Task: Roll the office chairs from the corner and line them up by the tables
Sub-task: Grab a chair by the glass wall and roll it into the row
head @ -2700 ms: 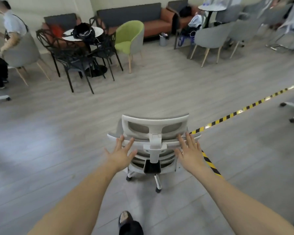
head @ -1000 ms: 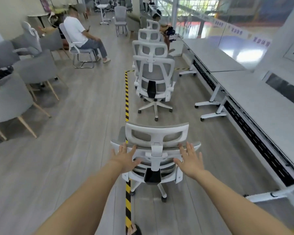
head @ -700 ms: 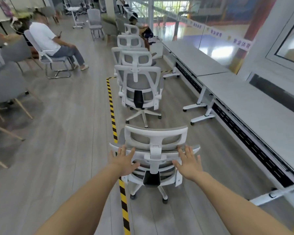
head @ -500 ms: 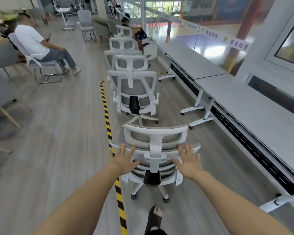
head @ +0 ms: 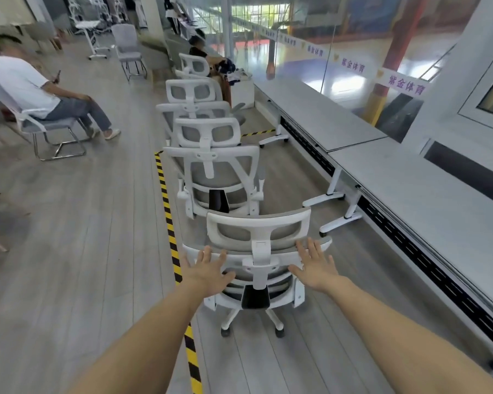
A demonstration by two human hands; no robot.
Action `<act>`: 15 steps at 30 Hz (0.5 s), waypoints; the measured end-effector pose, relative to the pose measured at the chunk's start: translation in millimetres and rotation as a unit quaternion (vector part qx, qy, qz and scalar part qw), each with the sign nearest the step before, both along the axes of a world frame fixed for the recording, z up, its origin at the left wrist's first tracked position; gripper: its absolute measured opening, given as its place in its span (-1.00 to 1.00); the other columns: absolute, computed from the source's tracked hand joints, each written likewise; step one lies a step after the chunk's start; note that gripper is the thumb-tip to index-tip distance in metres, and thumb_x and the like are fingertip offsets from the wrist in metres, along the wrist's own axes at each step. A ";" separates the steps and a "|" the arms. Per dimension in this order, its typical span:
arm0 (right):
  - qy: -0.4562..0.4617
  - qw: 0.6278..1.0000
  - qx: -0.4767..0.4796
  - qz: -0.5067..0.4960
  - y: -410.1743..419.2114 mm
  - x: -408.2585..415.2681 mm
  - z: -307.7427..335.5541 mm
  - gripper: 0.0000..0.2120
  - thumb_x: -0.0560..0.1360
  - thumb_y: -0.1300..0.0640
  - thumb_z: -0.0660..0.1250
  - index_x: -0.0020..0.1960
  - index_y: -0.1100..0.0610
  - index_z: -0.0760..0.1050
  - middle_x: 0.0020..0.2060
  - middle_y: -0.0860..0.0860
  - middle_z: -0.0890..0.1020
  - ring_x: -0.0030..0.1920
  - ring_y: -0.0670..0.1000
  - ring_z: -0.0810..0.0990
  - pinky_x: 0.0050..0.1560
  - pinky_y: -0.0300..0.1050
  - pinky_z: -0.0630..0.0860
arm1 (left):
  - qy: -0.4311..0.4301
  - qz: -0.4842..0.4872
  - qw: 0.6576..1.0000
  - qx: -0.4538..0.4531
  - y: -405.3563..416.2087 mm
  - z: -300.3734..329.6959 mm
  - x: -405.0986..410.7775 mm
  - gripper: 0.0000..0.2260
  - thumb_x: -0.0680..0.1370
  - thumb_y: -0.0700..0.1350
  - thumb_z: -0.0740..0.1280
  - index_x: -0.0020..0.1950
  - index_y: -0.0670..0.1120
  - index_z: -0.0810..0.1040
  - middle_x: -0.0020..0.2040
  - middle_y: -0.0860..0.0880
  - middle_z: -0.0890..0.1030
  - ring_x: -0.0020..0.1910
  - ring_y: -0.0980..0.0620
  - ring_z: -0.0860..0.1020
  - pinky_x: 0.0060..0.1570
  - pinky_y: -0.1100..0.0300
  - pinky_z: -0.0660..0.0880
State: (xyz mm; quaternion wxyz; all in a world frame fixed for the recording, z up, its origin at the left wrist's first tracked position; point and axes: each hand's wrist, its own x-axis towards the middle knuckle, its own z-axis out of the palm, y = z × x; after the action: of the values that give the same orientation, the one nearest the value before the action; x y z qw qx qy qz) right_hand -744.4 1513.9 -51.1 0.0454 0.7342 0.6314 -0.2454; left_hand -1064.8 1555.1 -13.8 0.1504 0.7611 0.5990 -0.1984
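Note:
A white mesh office chair (head: 258,231) stands just in front of me, its back toward me. My left hand (head: 208,271) lies flat on the left of its backrest top, fingers spread. My right hand (head: 315,265) lies flat on the right side in the same way. Neither hand wraps around the frame. Directly ahead stands a row of matching white chairs; the nearest (head: 219,172) is almost touching the headrest of mine. The long grey tables (head: 410,189) run along the right, beside the row.
Yellow-black floor tape (head: 168,211) runs along the left of the chair row. A person sits on a metal-framed chair (head: 26,83) at the left. Another person (head: 202,49) sits at the row's far end. White table feet (head: 339,220) jut out to the right.
The view swung from a lounge area to the aisle by the tables. The chair under my hands has rolled forward and closed the gap to the last chair in the row.

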 end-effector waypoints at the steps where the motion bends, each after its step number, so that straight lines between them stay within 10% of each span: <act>1: 0.000 1.000 0.002 -0.001 5.6 -1.4 0.6 -0.22 0.65 -0.36 0.01 0.66 -0.13 -0.34 0.61 0.01 -0.41 0.62 0.06 -0.41 0.59 0.32 -0.16 | -0.005 0.001 1.000 -0.004 6.7 0.7 -0.5 -0.30 0.61 0.44 -0.08 0.67 0.24 -0.21 0.70 -0.10 -0.22 0.68 -0.14 -0.20 0.48 -0.46 -0.30; 15: 0.042 0.973 0.163 -0.160 -57.3 -53.1 41.7 -0.51 0.67 -0.10 0.10 0.55 0.04 0.33 0.56 0.05 0.34 0.53 0.10 0.33 0.39 0.08 0.42 | -0.129 -0.119 0.977 0.124 -17.6 29.5 13.5 -0.47 0.71 0.10 0.08 0.67 0.00 0.11 0.66 -0.19 0.11 0.64 -0.22 0.05 0.53 -0.29 0.14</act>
State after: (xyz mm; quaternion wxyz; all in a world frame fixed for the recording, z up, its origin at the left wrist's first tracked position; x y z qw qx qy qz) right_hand -797.5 1456.6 -9.4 -0.1415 0.8121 0.5388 -0.1736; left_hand -1051.4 1537.5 15.8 0.1063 0.8588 0.4997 -0.0387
